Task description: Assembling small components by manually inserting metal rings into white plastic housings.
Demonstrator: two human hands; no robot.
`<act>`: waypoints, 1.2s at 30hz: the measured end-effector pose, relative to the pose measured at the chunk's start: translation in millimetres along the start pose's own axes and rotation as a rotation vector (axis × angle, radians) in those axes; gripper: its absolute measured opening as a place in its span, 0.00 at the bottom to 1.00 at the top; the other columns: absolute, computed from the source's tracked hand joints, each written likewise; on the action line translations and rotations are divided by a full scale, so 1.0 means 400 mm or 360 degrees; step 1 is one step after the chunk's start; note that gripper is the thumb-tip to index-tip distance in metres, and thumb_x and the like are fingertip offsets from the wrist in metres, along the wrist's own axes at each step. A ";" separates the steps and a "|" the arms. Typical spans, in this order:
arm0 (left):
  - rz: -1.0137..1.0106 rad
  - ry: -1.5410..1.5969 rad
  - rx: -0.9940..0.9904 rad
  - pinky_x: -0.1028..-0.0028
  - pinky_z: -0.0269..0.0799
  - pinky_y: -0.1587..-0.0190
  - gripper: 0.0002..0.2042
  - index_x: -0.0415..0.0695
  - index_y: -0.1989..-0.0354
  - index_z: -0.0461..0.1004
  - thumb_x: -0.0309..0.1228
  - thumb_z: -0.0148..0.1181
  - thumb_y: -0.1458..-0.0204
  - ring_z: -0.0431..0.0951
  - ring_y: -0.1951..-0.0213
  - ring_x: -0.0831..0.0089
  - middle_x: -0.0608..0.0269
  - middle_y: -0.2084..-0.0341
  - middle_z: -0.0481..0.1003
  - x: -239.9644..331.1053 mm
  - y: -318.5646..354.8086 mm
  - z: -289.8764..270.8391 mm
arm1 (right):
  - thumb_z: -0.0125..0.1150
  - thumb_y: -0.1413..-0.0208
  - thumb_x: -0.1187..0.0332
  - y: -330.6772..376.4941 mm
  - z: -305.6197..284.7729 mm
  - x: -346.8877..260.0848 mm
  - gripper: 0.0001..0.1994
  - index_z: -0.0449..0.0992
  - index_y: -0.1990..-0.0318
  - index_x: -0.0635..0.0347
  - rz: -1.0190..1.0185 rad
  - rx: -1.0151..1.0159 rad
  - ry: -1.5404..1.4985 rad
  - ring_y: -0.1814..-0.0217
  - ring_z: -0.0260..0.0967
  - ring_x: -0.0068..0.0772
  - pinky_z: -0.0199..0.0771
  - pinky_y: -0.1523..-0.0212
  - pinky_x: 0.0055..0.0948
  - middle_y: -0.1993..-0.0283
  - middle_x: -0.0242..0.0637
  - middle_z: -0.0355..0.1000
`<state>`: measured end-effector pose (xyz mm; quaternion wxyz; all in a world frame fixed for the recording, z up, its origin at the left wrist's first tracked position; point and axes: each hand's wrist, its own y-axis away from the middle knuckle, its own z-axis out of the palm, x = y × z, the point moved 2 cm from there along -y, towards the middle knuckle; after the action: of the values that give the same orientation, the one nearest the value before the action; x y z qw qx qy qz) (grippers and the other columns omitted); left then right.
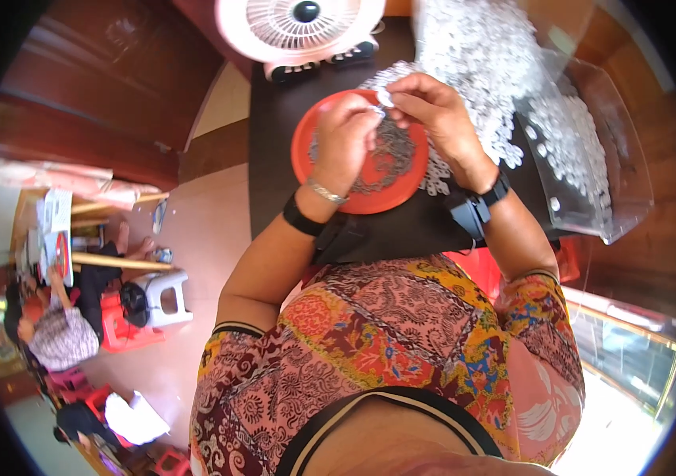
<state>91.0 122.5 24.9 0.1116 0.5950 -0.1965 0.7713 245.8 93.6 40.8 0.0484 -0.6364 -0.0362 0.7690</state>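
Both hands meet above an orange plate (300,155) that holds many small grey metal-looking pieces (395,151). My right hand (441,119) pinches a small, round, whitish plastic piece (384,97) between thumb and forefinger. Close against it, my left hand (343,139) is closed in a pinch, its fingertips near a tiny light-coloured bit that is too small to name. Beyond and right of the plate, a large heap of similar clear-white plastic pieces (476,59) spreads over the dark table (274,159).
A pink-and-white fan (298,28) stands at the table's far edge. To the right, a clear plastic bin (619,222) lies tilted with more whitish pieces. At far left, another person (60,337) sits near red stools and a grey stool (167,297).
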 end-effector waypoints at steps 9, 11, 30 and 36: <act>0.0032 -0.0021 -0.0011 0.82 0.61 0.80 0.05 0.40 0.74 0.68 0.27 0.51 0.48 0.65 0.83 0.83 0.70 0.84 0.66 -0.022 0.004 0.003 | 0.56 0.44 0.74 0.014 0.004 0.000 0.06 0.74 0.60 0.62 0.0007 0.0028 0.0018 0.67 0.68 0.17 0.68 0.65 0.17 0.68 0.29 0.72; 0.0068 -0.0051 0.0006 0.82 0.62 0.80 0.05 0.40 0.74 0.68 0.27 0.51 0.48 0.65 0.82 0.83 0.70 0.84 0.66 -0.026 0.002 0.005 | 0.56 0.44 0.74 0.016 0.006 0.000 0.06 0.75 0.59 0.62 0.0006 0.0041 0.0041 0.68 0.68 0.17 0.68 0.65 0.17 0.68 0.29 0.73; -0.0090 -0.0003 -0.0083 0.82 0.62 0.81 0.06 0.39 0.75 0.68 0.26 0.52 0.48 0.66 0.83 0.84 0.70 0.85 0.67 -0.009 -0.004 -0.003 | 0.56 0.45 0.75 0.013 0.012 -0.011 0.06 0.75 0.60 0.64 -0.0137 0.0000 0.0167 0.69 0.66 0.15 0.67 0.67 0.16 0.69 0.28 0.73; -0.0125 -0.0102 -0.0056 0.82 0.60 0.79 0.06 0.42 0.75 0.68 0.28 0.52 0.48 0.65 0.82 0.84 0.71 0.84 0.66 0.008 0.005 -0.001 | 0.56 0.44 0.76 0.014 0.000 -0.027 0.06 0.75 0.60 0.63 -0.0188 0.0100 0.0228 0.69 0.66 0.14 0.68 0.67 0.16 0.69 0.28 0.72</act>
<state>89.0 120.4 27.7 0.1458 0.6246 -0.1900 0.7433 247.8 86.8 50.9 0.1161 -0.6847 -0.0458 0.7181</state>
